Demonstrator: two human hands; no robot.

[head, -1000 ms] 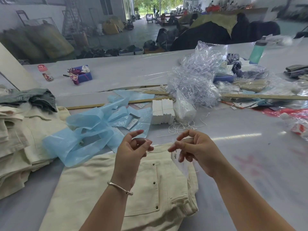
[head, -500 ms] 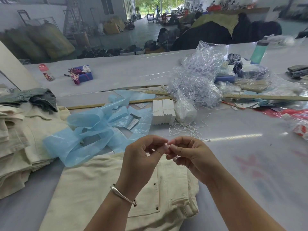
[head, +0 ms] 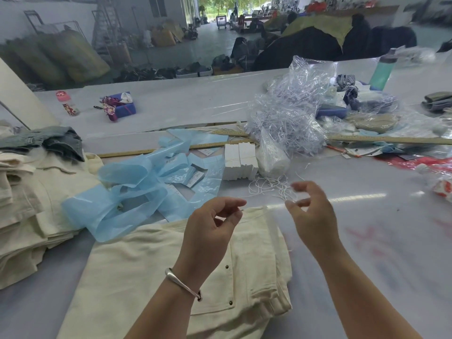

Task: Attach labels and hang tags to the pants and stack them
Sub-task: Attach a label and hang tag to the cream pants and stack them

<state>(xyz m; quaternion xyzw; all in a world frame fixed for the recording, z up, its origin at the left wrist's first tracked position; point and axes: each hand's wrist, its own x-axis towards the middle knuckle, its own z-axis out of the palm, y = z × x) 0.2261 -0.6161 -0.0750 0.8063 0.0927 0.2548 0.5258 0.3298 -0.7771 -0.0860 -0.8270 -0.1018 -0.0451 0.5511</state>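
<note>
A folded pair of cream pants (head: pixel 156 270) lies on the table in front of me, waistband to the right. Above the waistband my left hand (head: pixel 215 223) pinches a thin white string (head: pixel 242 209) between thumb and forefinger. My right hand (head: pixel 310 211) is blurred and held apart to the right, its thumb and a finger closed on the string's other end. A clear plastic tag (head: pixel 274 216) hangs at the waistband between my hands. Loose white strings (head: pixel 269 187) lie just beyond, next to a block of white hang tags (head: pixel 241 160).
A stack of cream pants (head: pixel 36 204) with grey jeans on top sits at the left. Crumpled blue plastic (head: pixel 137 189) with label sheets lies ahead on the left. A clear bag of plastic fasteners (head: pixel 288 123), a wooden ruler (head: pixel 391 139) and a green bottle (head: pixel 382 69) are at the back right.
Half a second ago my hands met fingertip to fingertip over the waistband. They have now drawn apart sideways, the right one moving fast.
</note>
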